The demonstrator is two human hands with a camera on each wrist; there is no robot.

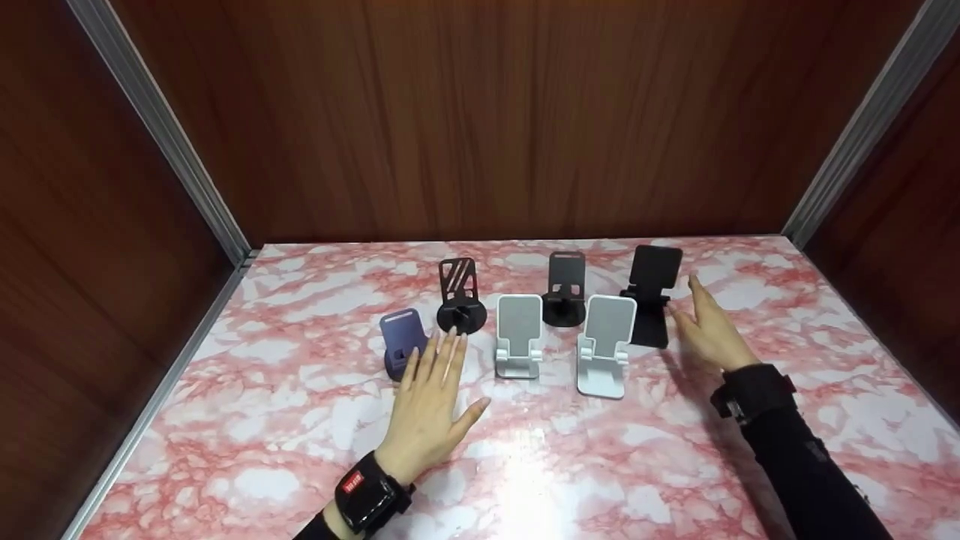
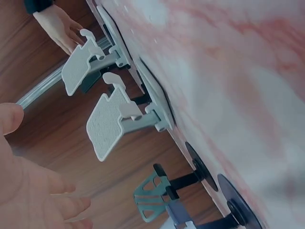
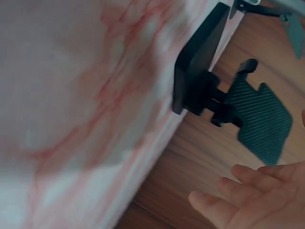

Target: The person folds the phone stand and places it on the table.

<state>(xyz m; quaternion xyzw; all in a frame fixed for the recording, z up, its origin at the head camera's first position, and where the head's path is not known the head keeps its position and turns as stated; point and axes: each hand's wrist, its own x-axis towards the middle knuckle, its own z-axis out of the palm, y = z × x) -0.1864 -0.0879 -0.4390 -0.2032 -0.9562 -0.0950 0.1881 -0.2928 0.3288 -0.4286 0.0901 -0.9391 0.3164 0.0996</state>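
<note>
My left hand (image 1: 429, 412) is spread palm down, with straight fingers beside a blue phone stand (image 1: 403, 334), overlapping its edge in the head view. Behind those fingertips stands a black phone stand with slanted slots (image 1: 457, 279). At the right, my right hand (image 1: 711, 330) holds nothing; its fingers reach past the side of a black phone stand (image 1: 655, 268), whose ribbed plate faces the palm in the right wrist view. Between the hands are two white phone stands, one nearer the left (image 1: 519, 327) and one nearer the right (image 1: 609, 330). A dark grey phone stand (image 1: 567, 276) stands behind them.
The stands are upright on a table (image 1: 300, 450) with a red and white marbled top. Brown wood-grain panels (image 1: 510, 120) close in the back and both sides, with metal posts (image 1: 172, 142) at the corners.
</note>
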